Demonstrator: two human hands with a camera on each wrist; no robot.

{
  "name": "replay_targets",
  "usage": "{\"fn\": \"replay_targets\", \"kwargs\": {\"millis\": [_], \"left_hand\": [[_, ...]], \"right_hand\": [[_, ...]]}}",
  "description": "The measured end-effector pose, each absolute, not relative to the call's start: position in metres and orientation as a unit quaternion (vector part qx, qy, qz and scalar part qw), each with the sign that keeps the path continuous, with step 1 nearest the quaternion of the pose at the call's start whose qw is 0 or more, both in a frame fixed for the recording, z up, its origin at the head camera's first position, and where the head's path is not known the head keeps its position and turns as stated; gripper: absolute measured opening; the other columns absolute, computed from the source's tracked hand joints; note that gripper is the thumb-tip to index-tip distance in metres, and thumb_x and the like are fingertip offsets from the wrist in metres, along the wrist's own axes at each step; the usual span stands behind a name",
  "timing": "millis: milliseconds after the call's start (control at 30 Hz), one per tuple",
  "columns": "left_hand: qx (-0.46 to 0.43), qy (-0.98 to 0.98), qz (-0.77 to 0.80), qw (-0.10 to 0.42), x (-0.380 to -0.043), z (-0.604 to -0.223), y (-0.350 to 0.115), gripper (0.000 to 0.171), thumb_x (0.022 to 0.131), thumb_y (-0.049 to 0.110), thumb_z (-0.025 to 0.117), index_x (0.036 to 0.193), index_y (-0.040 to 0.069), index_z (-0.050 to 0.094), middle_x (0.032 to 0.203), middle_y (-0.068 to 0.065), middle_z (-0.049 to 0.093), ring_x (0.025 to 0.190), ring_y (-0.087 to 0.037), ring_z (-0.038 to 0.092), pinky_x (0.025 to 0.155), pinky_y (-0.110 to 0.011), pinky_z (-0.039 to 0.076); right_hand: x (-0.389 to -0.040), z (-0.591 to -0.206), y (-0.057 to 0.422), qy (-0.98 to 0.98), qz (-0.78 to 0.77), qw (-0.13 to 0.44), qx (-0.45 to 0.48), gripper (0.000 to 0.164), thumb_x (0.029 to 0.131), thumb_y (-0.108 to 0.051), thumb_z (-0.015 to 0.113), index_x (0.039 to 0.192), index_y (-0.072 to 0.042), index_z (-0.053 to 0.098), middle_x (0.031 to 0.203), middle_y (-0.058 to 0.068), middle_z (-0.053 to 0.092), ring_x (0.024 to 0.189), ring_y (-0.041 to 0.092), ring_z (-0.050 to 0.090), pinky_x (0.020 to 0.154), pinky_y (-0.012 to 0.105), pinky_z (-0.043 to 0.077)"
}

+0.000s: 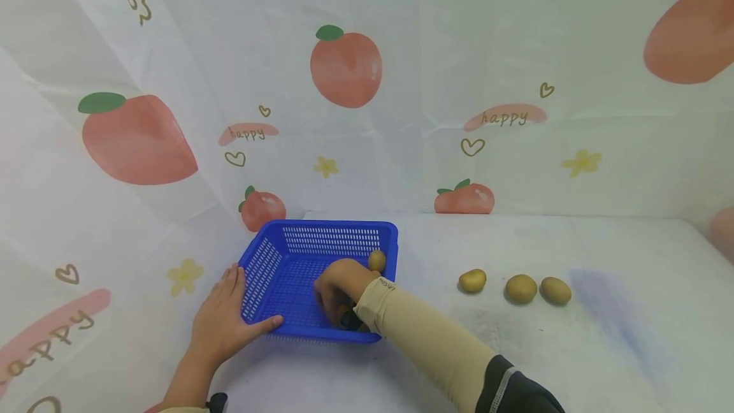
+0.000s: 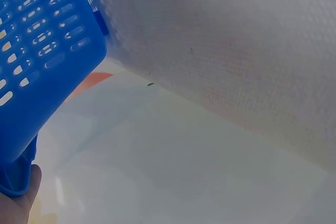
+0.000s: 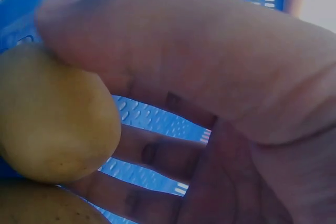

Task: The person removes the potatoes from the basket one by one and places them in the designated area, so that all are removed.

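My right hand [image 1: 341, 285] reaches down into a blue plastic basket [image 1: 329, 334]. In the right wrist view its thumb and curled fingers hold a smooth yellow-brown potato [image 3: 58, 119] low over the perforated floor. A second potato [image 3: 47, 205] lies right beside that one, cut off by the frame's edge. Another potato [image 1: 376, 260] sits against the basket's right wall, beyond my right wrist. My left hand [image 1: 220, 317] rests at the basket's front left corner, fingers straight along the left rim and thumb stretched over the front rim. Part of it shows at the rim in the left wrist view.
On the white tabletop [image 1: 436, 241], right of the basket, lie three potatoes: a small one [image 1: 473, 280], a larger one [image 1: 520, 289] and another [image 1: 555, 290] close beside it. A fruit-printed white curtain [image 1: 401, 81] hangs behind and along the left side.
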State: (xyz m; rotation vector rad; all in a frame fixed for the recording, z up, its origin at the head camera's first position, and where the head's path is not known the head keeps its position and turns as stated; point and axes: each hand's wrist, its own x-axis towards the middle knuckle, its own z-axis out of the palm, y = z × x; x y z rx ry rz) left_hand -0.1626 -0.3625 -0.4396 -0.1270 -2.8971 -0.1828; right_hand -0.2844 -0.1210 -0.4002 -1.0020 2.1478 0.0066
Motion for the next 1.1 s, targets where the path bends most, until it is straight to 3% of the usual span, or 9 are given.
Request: {"fn": "replay_targets", "kwargs": {"millis": [567, 833, 1100], "left_hand": [[-0.041, -0.99, -0.067, 0.115, -0.163, -0.437, -0.362, 0.138, 0.078, 0.081, 0.072, 0.162, -0.016, 0.021, 0.17, -0.036, 0.023, 0.158, -0.053, 0.027, 0.125, -0.068, 0.032], [-0.043, -0.99, -0.064, 0.12, -0.163, -0.438, -0.361, 0.137, 0.078, 0.081, 0.072, 0.161, -0.016, 0.022, 0.169, -0.037, 0.025, 0.156, -0.054, 0.03, 0.124, -0.069, 0.033], [-0.038, -0.991, -0.065, 0.114, -0.162, -0.438, -0.36, 0.138, 0.079, 0.082, 0.071, 0.161, -0.016, 0.022, 0.169, -0.037, 0.024, 0.156, -0.055, 0.029, 0.124, -0.07, 0.032]], "right_hand": [[-0.285, -0.399, -0.12, 0.833, 0.01, 0.389, -0.394, 0.019, 0.082, -0.007, 0.088, 0.084, -0.025, 0.082, 0.092, -0.006, 0.075, 0.089, 0.015, 0.069, 0.08, 0.031, 0.061], [-0.279, -0.393, -0.115, 0.862, -0.043, 0.327, -0.385, 0.021, 0.081, -0.006, 0.089, 0.083, -0.025, 0.08, 0.088, -0.006, 0.075, 0.084, 0.016, 0.068, 0.076, 0.032, 0.063], [-0.278, -0.383, -0.1, 0.854, -0.165, 0.231, -0.435, 0.024, 0.082, -0.003, 0.082, 0.1, -0.019, 0.079, 0.091, -0.007, 0.07, 0.082, 0.011, 0.066, 0.071, 0.026, 0.06]]}}
